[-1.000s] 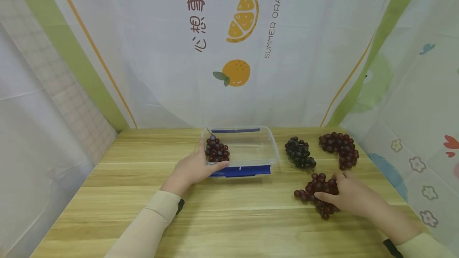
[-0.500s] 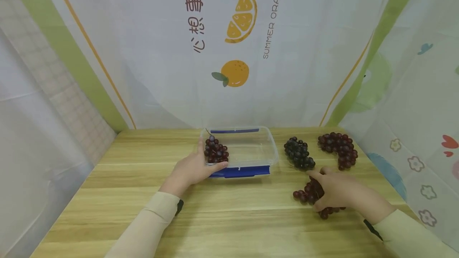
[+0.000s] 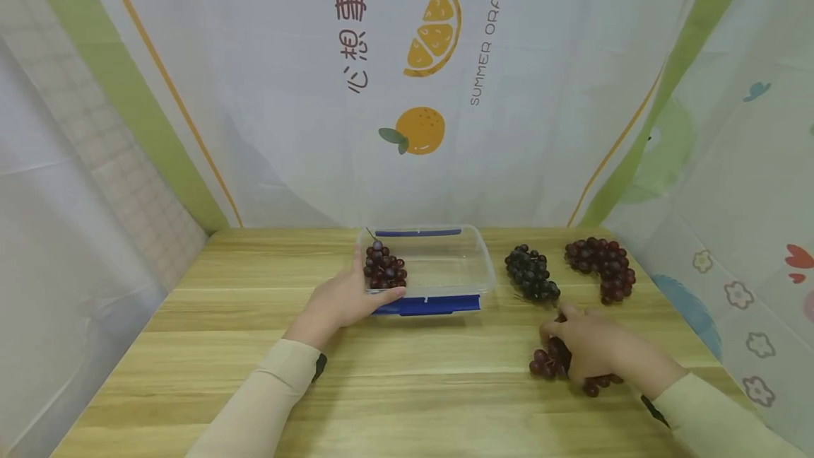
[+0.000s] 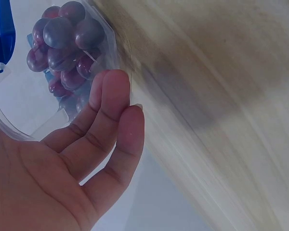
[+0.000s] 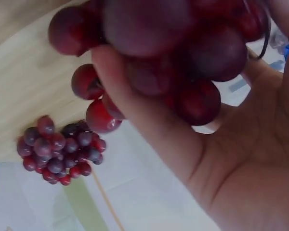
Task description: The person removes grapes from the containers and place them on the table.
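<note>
My left hand (image 3: 340, 297) holds the near left corner of a clear plastic food container (image 3: 448, 271) with blue clips, thumb along the front rim and fingers along the left wall. Inside its left end lies a dark red grape bunch (image 3: 384, 268), its stem poking up. My right hand (image 3: 598, 348) grips another red grape bunch (image 3: 543, 365) low over the table, covering most of it; in the right wrist view a finger curls between the grapes (image 5: 197, 101). Behind that hand lie a dark, almost black grape bunch (image 3: 531, 273) and a curved red grape bunch (image 3: 604, 267).
Everything stands on a wood-grain table (image 3: 407, 401). A printed white curtain (image 3: 286, 126) hangs along its back edge, with more cloth (image 3: 731, 232) on the right side. The dark bunch sits between the container and the curved bunch.
My right hand has shifted left over the near red bunch and its fingers have closed round it. That bunch has turned and moved slightly. The left hand and container have stayed put.
</note>
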### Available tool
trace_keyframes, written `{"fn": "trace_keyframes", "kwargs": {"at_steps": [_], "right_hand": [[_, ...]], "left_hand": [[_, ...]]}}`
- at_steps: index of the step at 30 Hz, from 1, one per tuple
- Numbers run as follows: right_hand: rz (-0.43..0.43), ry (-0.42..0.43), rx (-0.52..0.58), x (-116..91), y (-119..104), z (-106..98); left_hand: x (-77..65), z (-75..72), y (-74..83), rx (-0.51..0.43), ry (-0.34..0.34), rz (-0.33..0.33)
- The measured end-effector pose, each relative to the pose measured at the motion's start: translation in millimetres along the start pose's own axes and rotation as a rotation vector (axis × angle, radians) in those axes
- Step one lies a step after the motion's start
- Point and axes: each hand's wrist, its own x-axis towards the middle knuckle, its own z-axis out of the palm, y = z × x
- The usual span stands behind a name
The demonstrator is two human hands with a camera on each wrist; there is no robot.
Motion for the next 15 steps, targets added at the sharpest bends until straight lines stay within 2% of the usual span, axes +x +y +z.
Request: {"fn": "trace_keyframes", "kwargs": {"at_steps": [4,6,15], "right_hand": [[-0.063,0.03,0.02,-1,-9,-3],[-0.072,0.013,0.044,-1,-13,-6],[-0.017,-0.098,0.169,-2,-17,-19]], "left_hand": [[-0.5,-0.2,-0.3,-0.002,-0.002,-0.001],[-0.8,-0.6,-0.4,0.0,0.0,-0.008],[0.0,0.6,-0.9,-0.003,0.011,-0.004]]}}
